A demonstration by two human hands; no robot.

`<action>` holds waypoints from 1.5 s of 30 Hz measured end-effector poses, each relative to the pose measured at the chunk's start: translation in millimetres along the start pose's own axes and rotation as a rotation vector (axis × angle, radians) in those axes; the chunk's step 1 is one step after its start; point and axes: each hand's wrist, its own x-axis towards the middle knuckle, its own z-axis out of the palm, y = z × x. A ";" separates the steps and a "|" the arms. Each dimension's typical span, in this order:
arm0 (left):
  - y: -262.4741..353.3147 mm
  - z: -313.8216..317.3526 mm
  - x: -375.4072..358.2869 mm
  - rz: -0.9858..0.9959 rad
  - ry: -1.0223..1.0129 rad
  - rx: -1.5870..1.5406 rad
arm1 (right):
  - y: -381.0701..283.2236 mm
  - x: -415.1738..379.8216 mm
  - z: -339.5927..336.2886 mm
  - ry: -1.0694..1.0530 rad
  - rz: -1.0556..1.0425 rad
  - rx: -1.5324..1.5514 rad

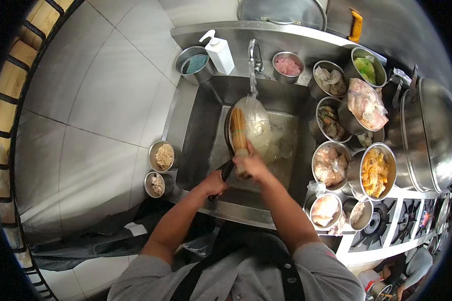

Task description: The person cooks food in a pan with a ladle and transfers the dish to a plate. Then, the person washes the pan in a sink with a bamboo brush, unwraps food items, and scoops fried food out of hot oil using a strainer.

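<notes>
My left hand (215,183) is closed around the black handle (227,171) of a pan (257,120) in the steel sink. The pan is tilted beneath the running faucet (253,52), and water splashes over its inner face. In my right hand (252,163) is a bamboo brush (238,130), gripped by its bound lower end. Its long bristles lie along the left part of the pan. Cloudy, foamy water covers the sink floor (291,145) to the right of the pan.
A white pump bottle (220,54) and a steel pot (194,65) stand behind the sink. Small bowls (162,155) sit at its left edge. Several metal containers of food (374,172) crowd the right side, near a stove (374,220). Another person (418,266) is at lower right.
</notes>
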 end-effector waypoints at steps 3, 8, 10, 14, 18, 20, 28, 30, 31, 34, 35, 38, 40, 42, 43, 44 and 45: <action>15.1 4.0 -19.4 -0.006 0.022 -0.076 | -111.2 -27.5 -45.1 0.037 0.372 0.305; 18.0 6.4 -15.5 0.034 0.033 0.046 | -30.9 -28.6 -6.2 -0.077 -0.030 -0.119; 11.4 8.5 -20.4 0.036 0.039 -0.044 | -24.9 14.3 -18.4 -0.076 0.167 0.112; 10.3 9.6 -19.7 0.012 0.082 -0.046 | -50.6 -23.5 -35.3 -0.068 0.047 -0.172; 9.6 0.8 -24.5 0.023 0.089 -0.083 | -38.9 -37.9 -47.0 -0.119 0.130 -0.331; 6.2 0.0 -20.9 0.054 0.058 -0.115 | 6.6 0.2 -46.6 0.116 0.049 -0.253; -8.3 -3.2 -5.6 0.084 -0.041 -0.328 | -31.1 -58.8 -63.4 -0.212 0.072 -0.387; -15.7 -0.5 -4.1 0.077 -0.103 -0.387 | -46.3 -50.7 -72.1 -0.064 0.176 -0.294; -16.5 2.3 -2.6 0.087 -0.133 -0.392 | -49.9 -43.6 -72.7 -0.003 0.193 -0.263; -21.3 8.2 18.1 0.074 -0.136 -0.268 | -54.1 -11.4 -56.2 -0.016 0.023 -0.254; -27.1 9.9 22.3 0.051 -0.126 -0.205 | -57.6 -16.6 -48.7 -0.098 -0.015 -0.220; -32.4 1.9 37.3 0.096 -0.082 -0.230 | -60.8 -53.7 -56.5 -0.290 -0.080 -0.401; -32.2 -4.8 30.6 0.112 -0.072 -0.275 | -49.3 -71.1 -83.5 -0.346 -0.073 -0.633; -31.3 -8.9 22.7 0.136 -0.044 -0.296 | -50.7 -67.0 -105.2 -0.260 0.059 -0.832; -32.4 -8.7 17.2 0.149 -0.029 -0.294 | -60.0 -58.2 -108.8 -0.183 0.183 -0.910; -34.6 -6.0 14.6 0.166 -0.015 -0.297 | -63.4 -50.8 -107.7 -0.194 0.196 -0.934; -34.9 -5.1 17.2 0.177 -0.018 -0.278 | -70.0 -39.5 -106.7 -0.197 0.200 -0.964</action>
